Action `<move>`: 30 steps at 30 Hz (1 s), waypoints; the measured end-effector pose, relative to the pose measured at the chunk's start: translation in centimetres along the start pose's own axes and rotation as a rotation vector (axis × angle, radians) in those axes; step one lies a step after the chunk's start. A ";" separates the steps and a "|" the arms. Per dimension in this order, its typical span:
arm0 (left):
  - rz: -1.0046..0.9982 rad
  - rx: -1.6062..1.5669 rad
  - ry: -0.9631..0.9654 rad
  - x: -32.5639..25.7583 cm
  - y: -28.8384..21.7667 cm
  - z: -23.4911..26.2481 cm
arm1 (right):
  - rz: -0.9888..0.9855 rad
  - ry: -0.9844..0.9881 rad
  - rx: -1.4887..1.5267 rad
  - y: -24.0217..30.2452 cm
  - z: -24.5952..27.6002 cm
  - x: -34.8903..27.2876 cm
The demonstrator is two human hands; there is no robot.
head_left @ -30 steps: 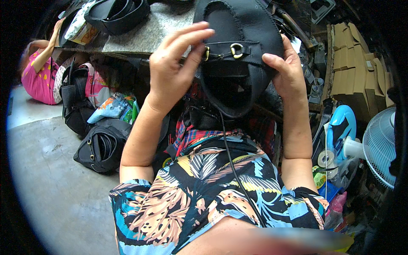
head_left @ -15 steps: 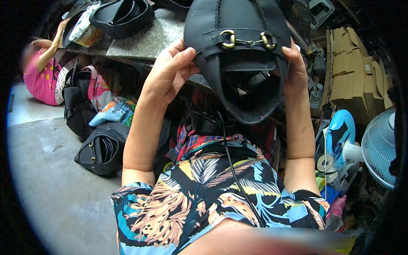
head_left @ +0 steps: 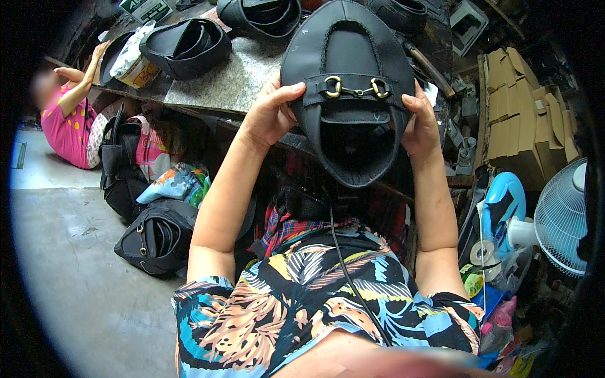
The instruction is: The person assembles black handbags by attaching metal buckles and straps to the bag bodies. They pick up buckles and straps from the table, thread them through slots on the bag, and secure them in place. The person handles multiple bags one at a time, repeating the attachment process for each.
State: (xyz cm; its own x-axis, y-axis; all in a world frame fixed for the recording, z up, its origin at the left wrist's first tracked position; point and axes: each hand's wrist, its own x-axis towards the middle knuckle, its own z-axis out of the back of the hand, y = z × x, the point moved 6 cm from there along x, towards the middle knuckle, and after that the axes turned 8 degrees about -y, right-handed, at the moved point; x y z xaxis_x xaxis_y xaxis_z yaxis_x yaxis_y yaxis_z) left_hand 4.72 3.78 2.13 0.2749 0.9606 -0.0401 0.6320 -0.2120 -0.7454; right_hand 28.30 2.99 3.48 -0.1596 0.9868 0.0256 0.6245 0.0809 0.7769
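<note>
A black leather loafer upper [head_left: 372, 53] is held up in front of me, over the near edge of the workbench. It has a stitched apron toe and a brass-coloured bit across its strap. Its toe end points away, and the dark heel opening faces me. My left hand [head_left: 272, 114] pinches its left side, thumb on top. The right hand [head_left: 421, 125] grips the opposite side in the same way, its fingers partly hidden behind the leather. Beyond it on the bench lie more black uppers [head_left: 186, 49], some nested together.
The bench [head_left: 255, 66] carries a tub with a white bag [head_left: 135, 70] and a wooden-handled tool [head_left: 433, 70]. Right stand cardboard pieces [head_left: 520, 120] and a fan [head_left: 561, 214]. Bundled uppers [head_left: 154, 242] lie on the floor at left. Another person [head_left: 68, 129] sits farther back.
The upper now appears smaller and farther off, with its whole toe showing. Both hands keep their hold and are closer together. More of the bench top has come into view.
</note>
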 end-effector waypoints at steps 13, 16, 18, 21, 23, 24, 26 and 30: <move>0.049 -0.018 0.041 1.5 1.9 2.1 | 0.004 -0.036 -0.017 -0.4 0.6 0.1; 0.065 -0.057 0.075 1.5 1.9 1.7 | -0.006 -0.057 -0.031 -0.4 0.8 0.1; 0.059 -0.043 0.084 1.6 1.9 1.6 | -0.015 -0.085 -0.053 -0.6 1.1 0.1; 0.061 -0.073 0.068 1.5 2.0 1.7 | -0.009 -0.094 -0.032 -0.7 1.3 0.1; 0.076 -0.068 0.062 1.5 2.1 1.8 | -0.027 -0.080 -0.038 -0.8 1.3 0.1; 0.087 -0.057 0.060 1.6 2.2 1.9 | -0.027 -0.078 -0.036 -0.7 1.3 0.1; 0.096 -0.053 0.058 1.6 2.3 1.8 | -0.015 -0.091 -0.047 -0.7 1.4 0.1; 0.078 -0.088 0.044 1.5 2.2 1.9 | -0.006 -0.110 -0.068 -0.8 1.4 0.0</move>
State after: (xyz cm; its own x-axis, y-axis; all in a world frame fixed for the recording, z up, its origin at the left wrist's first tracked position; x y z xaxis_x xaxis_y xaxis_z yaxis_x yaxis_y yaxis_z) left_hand 5.18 5.14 -0.79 0.3563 0.9321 -0.0651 0.6677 -0.3027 -0.6801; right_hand 28.87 3.15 2.02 -0.0763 0.9960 -0.0456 0.5696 0.0811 0.8179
